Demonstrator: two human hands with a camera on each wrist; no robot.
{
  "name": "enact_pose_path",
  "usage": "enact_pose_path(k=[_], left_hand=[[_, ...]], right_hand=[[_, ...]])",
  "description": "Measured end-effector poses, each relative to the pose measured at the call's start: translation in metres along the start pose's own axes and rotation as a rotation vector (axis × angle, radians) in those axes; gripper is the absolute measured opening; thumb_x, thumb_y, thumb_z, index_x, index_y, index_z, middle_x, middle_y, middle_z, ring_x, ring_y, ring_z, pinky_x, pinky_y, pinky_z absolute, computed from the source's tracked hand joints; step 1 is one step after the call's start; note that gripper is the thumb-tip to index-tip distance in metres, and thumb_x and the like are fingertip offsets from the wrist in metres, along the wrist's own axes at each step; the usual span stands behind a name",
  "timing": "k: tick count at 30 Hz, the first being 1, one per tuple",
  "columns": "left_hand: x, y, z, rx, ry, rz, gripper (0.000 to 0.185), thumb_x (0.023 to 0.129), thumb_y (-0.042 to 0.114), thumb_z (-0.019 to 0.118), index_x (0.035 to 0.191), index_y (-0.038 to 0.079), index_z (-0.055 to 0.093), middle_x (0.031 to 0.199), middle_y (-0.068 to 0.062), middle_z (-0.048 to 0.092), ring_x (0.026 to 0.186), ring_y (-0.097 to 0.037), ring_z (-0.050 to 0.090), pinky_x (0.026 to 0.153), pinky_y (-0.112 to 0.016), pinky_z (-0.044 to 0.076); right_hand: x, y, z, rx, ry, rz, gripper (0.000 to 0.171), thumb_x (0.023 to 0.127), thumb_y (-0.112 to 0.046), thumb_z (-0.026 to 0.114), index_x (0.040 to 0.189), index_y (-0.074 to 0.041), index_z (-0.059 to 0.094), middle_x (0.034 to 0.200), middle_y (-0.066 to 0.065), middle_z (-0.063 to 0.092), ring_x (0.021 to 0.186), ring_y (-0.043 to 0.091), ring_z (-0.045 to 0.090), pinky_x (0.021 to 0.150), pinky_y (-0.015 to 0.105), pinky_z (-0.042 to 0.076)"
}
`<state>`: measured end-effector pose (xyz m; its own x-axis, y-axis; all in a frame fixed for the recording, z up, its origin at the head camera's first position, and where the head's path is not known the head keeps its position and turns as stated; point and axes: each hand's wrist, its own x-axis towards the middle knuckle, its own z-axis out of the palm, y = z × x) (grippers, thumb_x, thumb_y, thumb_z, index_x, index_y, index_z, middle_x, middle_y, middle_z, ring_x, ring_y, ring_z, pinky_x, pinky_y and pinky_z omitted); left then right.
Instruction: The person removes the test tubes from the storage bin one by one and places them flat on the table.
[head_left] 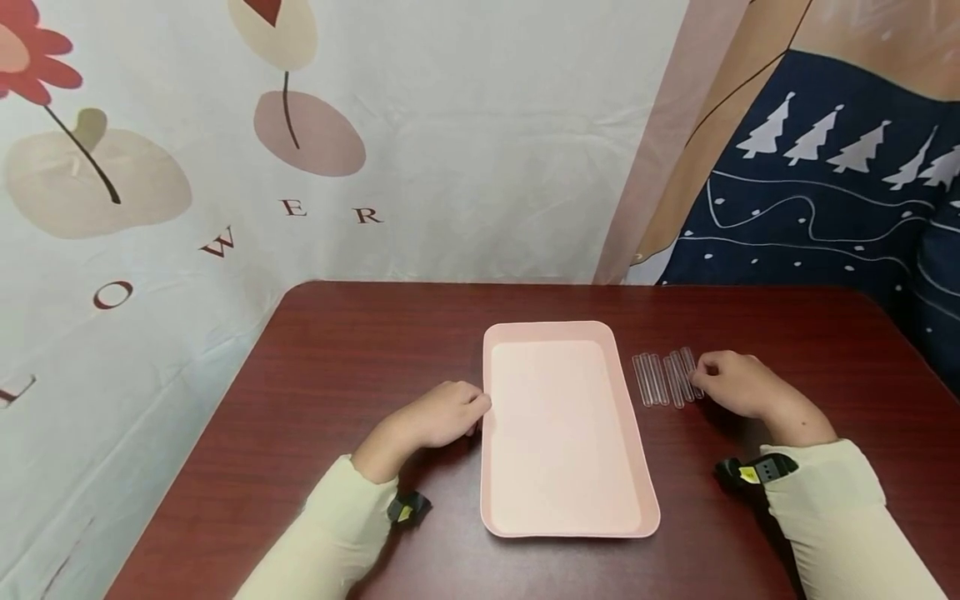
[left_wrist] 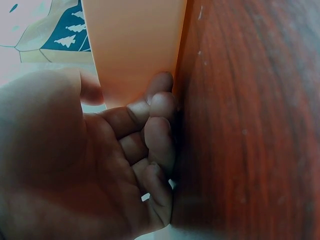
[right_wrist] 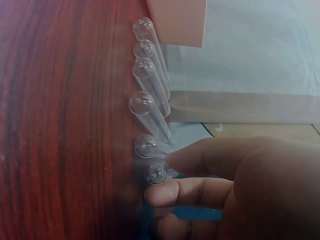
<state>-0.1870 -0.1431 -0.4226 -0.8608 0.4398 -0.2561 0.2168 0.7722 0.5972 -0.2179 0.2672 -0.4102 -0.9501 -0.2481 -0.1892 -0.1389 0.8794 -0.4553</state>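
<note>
A pink tray (head_left: pixel 647 492) lies lengthwise in the middle of a dark red wooden table (head_left: pixel 360 350). My left hand (head_left: pixel 442 415) rests on the table at the tray's left edge. Its fingers are curled, with the thumb on the rim and the index fingertip (left_wrist: pixel 161 82) against the tray's outer wall (left_wrist: pixel 135 50). Several clear test tubes (head_left: pixel 660 379) lie side by side right of the tray. My right hand (head_left: pixel 731 382) is at the right end of the row. Its thumb and index finger (right_wrist: pixel 185 191) pinch the last tube (right_wrist: pixel 156 173), which still lies on the table.
Patterned cloth hangs behind the table and along its left side (head_left: pixel 150 250). A dark blue cloth with white trees (head_left: pixel 825 192) is at the back right. Both sleeves are cream, with small black devices at the wrists (head_left: pixel 757 471).
</note>
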Motion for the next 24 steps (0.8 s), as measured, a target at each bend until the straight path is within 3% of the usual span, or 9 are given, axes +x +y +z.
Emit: enact_pose_path(k=[13,24], left_hand=[[0.0011,0.0001,-0.0002,-0.010,-0.004,-0.007,0.037,0.091,0.021,0.035,0.064,0.012,0.058,0.058,0.003,0.057,0.055,-0.011,0.050,0.063,-0.027,0.043],[0.0013,0.0001,-0.0008,-0.003,-0.008,0.004,0.038,0.091,0.020,0.035,0.064,0.011,0.059,0.057,0.003,0.057,0.055,-0.011,0.051,0.063,-0.027,0.043]], right_hand=[[-0.0005,0.0029,0.0021,-0.039,-0.035,-0.005,0.021,0.098,-0.019,0.053,0.079,-0.011,0.056,0.067,0.003,0.047,0.063,0.017,0.044,0.059,0.031,0.034],[-0.0008,0.0024,0.0024,-0.034,0.014,0.018,0.031,0.102,-0.025,0.048,0.076,-0.009,0.056,0.065,0.003,0.048,0.062,0.018,0.045,0.058,0.031,0.035]])
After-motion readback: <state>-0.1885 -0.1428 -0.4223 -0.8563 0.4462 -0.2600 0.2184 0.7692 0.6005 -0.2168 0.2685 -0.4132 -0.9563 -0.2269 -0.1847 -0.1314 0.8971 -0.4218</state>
